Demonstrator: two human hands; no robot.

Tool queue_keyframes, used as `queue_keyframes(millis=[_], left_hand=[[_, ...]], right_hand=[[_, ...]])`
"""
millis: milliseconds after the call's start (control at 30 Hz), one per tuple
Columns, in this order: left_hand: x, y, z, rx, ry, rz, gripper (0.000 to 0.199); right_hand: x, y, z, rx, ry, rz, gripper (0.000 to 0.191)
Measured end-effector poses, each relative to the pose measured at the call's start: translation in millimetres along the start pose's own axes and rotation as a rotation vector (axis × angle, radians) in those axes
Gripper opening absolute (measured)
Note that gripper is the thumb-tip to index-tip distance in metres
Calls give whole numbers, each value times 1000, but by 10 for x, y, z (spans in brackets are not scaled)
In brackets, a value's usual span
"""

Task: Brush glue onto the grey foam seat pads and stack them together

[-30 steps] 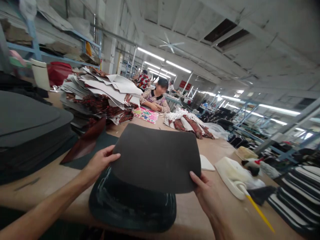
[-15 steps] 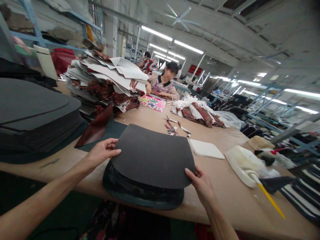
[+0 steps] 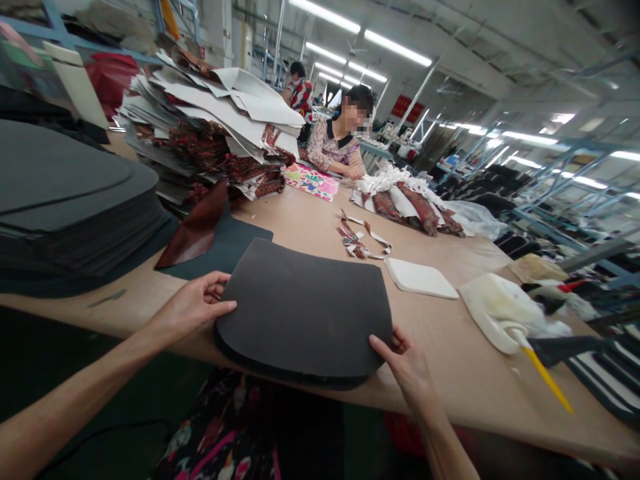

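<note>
A dark grey foam sheet (image 3: pixel 305 307), straight at the back and rounded at the front, is held between my two hands near the table's front edge. My left hand (image 3: pixel 200 303) pinches its left side, thumb on top. On the right side, my right hand (image 3: pixel 403 360) grips the edge the same way. Under the sheet lies a dark piece of similar shape (image 3: pixel 320 382), mostly covered, with its front rim showing. A tall stack of dark foam sheets (image 3: pixel 65 200) stands to the left. Beside it, a brown leather piece (image 3: pixel 195 227) rests on a dark green sheet (image 3: pixel 220 250).
A white pad (image 3: pixel 421 279) and a white plastic container (image 3: pixel 493 307) with a yellow-handled tool (image 3: pixel 547 380) lie right on the brown table (image 3: pixel 320 220). Fabric strips (image 3: pixel 363 237) are beyond. A pile of cut pieces (image 3: pixel 210 127) rises back left. A co-worker (image 3: pixel 340 137) sits opposite.
The grey sheet has come down and towards me over the dark piece, which is now almost wholly covered. Both hands keep their grip. The view has tilted downward.
</note>
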State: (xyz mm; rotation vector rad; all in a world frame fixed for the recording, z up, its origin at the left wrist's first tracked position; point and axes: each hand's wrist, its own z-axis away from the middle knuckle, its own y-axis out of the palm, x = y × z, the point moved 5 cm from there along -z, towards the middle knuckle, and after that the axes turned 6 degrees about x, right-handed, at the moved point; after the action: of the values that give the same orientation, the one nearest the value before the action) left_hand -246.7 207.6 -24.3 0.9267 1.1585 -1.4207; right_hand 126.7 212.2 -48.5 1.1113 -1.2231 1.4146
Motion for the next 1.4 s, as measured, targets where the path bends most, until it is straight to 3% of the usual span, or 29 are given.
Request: queue_keyframes(millis=[433, 1400], left_hand=[[156, -5, -2, 35, 111, -156, 41], [281, -21, -68, 74, 140, -422, 43]], right_hand=[[-104, 51, -34, 16, -2, 70, 37], [-218, 79, -44, 104, -2, 234, 31]])
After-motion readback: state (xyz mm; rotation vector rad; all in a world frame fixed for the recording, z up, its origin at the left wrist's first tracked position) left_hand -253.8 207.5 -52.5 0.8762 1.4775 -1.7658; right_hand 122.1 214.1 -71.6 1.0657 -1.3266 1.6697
